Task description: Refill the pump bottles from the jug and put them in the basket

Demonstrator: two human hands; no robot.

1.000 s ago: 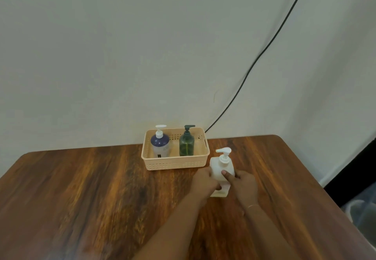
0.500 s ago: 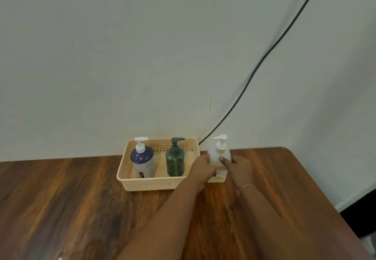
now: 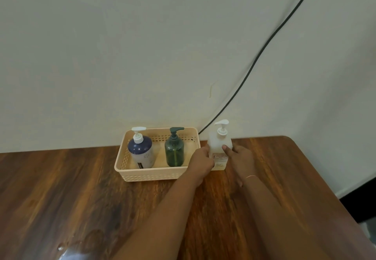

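A white pump bottle [image 3: 219, 143] stands upright just right of the beige perforated basket [image 3: 150, 175], held between both hands. My left hand [image 3: 200, 162] grips its left side and my right hand [image 3: 240, 158] grips its right side, thumb on the front. Inside the basket stand a dark blue and white pump bottle [image 3: 140, 150] at the left and a green pump bottle [image 3: 174, 149] at the right. The jug is not in view.
The basket sits on a brown wooden table [image 3: 61, 194] against a pale wall. A black cable [image 3: 264, 47] runs down the wall behind the basket. A wet patch [image 3: 81, 245] shines near the front left. The table's right edge drops off at the far right.
Both hands have carried the white bottle away from me toward the wall, from in front of the basket's right corner to beside its right end. The camera has swung right.
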